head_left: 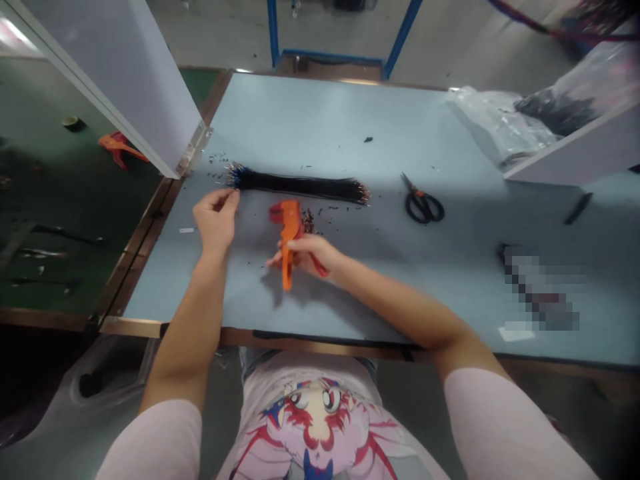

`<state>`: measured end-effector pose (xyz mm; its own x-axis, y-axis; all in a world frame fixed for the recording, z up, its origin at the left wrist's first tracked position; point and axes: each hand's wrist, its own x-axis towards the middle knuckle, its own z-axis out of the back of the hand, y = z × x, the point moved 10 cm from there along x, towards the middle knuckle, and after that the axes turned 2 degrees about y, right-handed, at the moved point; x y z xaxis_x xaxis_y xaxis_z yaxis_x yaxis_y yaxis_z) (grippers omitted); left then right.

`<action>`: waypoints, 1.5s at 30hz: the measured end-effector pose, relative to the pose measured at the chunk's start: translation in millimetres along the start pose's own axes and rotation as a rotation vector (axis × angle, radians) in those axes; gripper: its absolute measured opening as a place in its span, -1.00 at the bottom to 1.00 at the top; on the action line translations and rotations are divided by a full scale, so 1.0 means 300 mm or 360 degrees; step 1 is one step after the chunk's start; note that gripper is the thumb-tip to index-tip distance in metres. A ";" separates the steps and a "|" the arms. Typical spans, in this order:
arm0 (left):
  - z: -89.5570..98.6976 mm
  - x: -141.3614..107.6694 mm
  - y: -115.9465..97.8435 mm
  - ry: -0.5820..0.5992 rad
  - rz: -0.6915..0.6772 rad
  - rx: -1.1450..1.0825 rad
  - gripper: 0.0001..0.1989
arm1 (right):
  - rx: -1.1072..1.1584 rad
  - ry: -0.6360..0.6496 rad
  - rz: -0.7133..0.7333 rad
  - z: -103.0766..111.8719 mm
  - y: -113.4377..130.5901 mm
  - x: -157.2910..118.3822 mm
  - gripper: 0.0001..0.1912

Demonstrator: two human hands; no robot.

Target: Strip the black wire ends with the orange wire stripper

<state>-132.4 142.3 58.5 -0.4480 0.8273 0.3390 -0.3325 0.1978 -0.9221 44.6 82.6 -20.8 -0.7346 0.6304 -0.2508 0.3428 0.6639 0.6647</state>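
Note:
A bundle of black wires (300, 185) lies across the light blue table, with bare copper at its right end and blue bits among the tips at its left. My left hand (216, 212) is pinched at the lower left end of the bundle, apparently on a single black wire mostly hidden by the fingers. My right hand (317, 253) grips an orange and red wire stripper (290, 233) by its handles, held above the table with its head pointing away from me. Behind the stripper is a small heap of dark and coppery scraps (309, 221).
Black-handled scissors (424, 205) lie right of the bundle. Upright white panels (125, 73) flank the table, with plastic bags (505, 123) by the right one. A pixelated object (540, 290) lies at right. Another orange and red tool (121, 147) rests on the green surface at left.

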 end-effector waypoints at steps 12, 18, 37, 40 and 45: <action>-0.101 -0.112 -0.086 0.0224 -0.0200 -0.0092 -0.88 | -0.0160 -0.0430 0.0132 0.144 0.084 -0.047 -0.75; -0.203 -0.218 -0.157 0.0463 -0.0637 0.0465 -0.89 | -0.0330 -0.0285 0.0091 0.194 0.051 -0.275 -0.60; -0.290 -0.337 -0.215 0.0688 -0.1144 0.0794 -0.90 | -0.0292 -0.0208 -0.0083 0.196 -0.009 -0.288 -0.66; -0.290 -0.339 -0.214 0.0711 -0.1104 0.0772 -0.90 | -0.0250 -0.0215 -0.0064 0.197 -0.006 -0.288 -0.69; -0.294 -0.342 -0.207 0.0738 -0.1056 0.0774 -0.89 | -0.0261 -0.0208 -0.0066 0.199 -0.004 -0.294 -0.71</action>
<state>7.4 91.6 64.5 0.2968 0.7718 0.5623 -0.7578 0.5487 -0.3530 144.0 50.2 -41.4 -0.6604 0.6578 -0.3621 0.2060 0.6225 0.7550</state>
